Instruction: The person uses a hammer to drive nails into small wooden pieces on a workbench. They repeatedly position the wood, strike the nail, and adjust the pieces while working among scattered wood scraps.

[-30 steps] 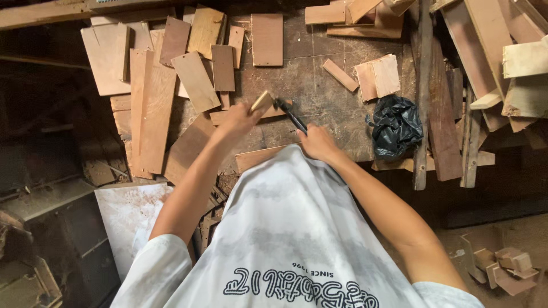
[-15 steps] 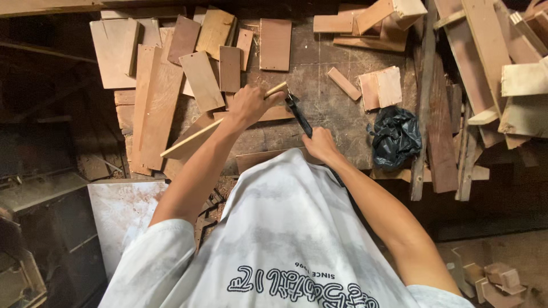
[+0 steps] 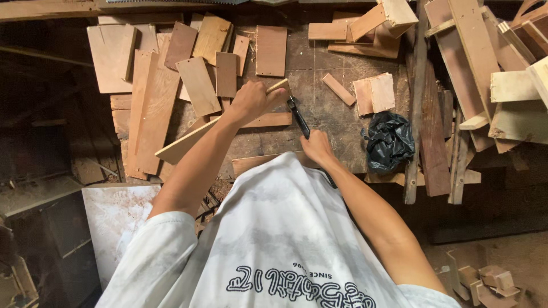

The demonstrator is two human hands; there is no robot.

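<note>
The left hand [image 3: 253, 101] is closed around a long, pale wooden strip [image 3: 188, 140], which runs slanting from the fingers down toward the person's left over the workbench [image 3: 319, 128]. The right hand [image 3: 317, 149] grips the handle of a dark tool [image 3: 299, 118], probably a chisel or a knife, though its tip is too small to tell; the tip lies just beside the held end of the strip. Flat offcut boards [image 3: 197, 85] lie spread beyond the left hand. A crumpled black plastic bag [image 3: 390, 140] sits near the right hand.
</note>
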